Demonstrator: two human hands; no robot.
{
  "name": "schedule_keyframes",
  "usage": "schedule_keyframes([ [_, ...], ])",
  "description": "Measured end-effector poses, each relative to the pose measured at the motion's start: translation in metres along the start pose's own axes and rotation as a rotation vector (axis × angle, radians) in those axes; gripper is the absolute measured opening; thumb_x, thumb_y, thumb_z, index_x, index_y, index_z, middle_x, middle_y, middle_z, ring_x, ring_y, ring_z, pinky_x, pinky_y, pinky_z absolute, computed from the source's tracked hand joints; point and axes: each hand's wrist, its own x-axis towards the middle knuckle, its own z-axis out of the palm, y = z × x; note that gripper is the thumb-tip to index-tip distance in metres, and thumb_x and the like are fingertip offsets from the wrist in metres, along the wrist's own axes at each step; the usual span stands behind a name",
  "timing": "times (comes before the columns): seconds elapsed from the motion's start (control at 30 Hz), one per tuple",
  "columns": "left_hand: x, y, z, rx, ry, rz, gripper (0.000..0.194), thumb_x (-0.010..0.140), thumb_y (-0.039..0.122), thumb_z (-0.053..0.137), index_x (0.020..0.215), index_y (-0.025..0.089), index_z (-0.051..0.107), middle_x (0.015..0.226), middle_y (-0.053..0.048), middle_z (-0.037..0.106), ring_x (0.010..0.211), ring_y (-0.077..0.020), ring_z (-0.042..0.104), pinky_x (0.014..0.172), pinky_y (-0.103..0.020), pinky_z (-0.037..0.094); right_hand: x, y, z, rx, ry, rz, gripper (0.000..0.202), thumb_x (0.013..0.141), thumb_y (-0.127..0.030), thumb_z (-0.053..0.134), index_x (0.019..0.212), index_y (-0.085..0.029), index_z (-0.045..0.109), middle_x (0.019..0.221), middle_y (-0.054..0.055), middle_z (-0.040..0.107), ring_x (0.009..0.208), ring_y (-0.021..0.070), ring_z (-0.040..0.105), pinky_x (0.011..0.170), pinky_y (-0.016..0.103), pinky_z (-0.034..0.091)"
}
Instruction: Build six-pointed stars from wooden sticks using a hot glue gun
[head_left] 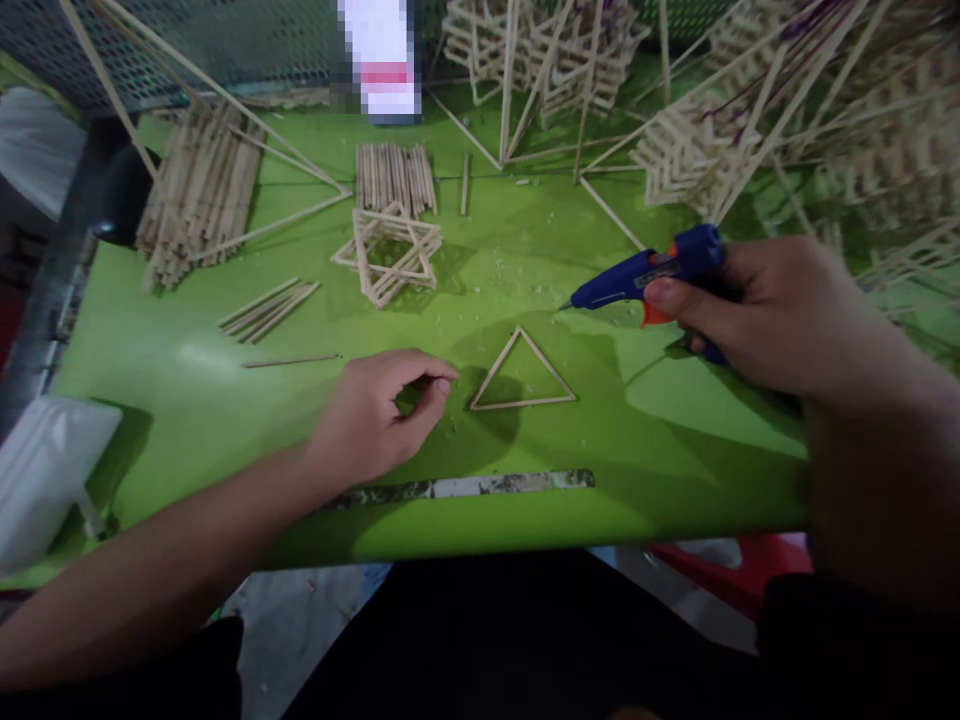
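Two hands [386, 415], one glue gun [645, 278]

My right hand [780, 320] gripping a blue glue gun [645, 277], my left hand [382, 412] beside a flat stick triangle [523, 403], stick bundles [199, 195] behind on the green table [525, 525].

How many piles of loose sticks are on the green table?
3: a big pile at the far left, a short-stick pile right of it, behind the star, and a small pile beyond the left hand. More may hide behind the frames at right.
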Motion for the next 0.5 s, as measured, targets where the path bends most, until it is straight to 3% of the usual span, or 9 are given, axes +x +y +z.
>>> schedule_keyframes([
  [0.13,-0.0001,0.0,0.0005,0.001,-0.001,-0.003,0.017,0.107,0.023,0.07,0.108,0.022,0.087,0.099,-0.005,0.092,0.084,-0.0206,0.087,0.072,-0.031,0.067,0.0019,-0.005,0.0009,-0.072,-0.01,0.083,0.033,0.095,-0.048,0.089,0.074,-0.023,0.081,0.046,-0.005,0.047,0.04,0.0115,0.04,0.039,0.03,0.025],
  [0.4,-0.0002,-0.0013,0.0002,-0.009,-0.003,0.005,0.016,0.106,0.022,0.071,0.108,0.022,0.087,0.098,-0.005,0.091,0.079,-0.0196,0.085,0.067,-0.029,0.065,0.0012,-0.0097,-0.0022,-0.069,-0.051,0.1,0.042,0.093,-0.045,0.093,0.064,-0.022,0.075,0.046,-0.005,0.049,0.039,0.0108,0.042,0.037,0.028,0.025],
  [0.5,0.0,-0.0011,0.0,0.0,-0.002,0.008,0.016,0.106,0.021,0.071,0.108,0.021,0.087,0.098,-0.004,0.091,0.081,-0.0197,0.086,0.069,-0.029,0.066,-0.0017,-0.0103,-0.0024,-0.079,-0.008,0.06,0.035,0.095,-0.042,0.092,0.069,-0.022,0.079,0.046,-0.006,0.046,0.04,0.0094,0.038,0.037,0.026,0.023],
])
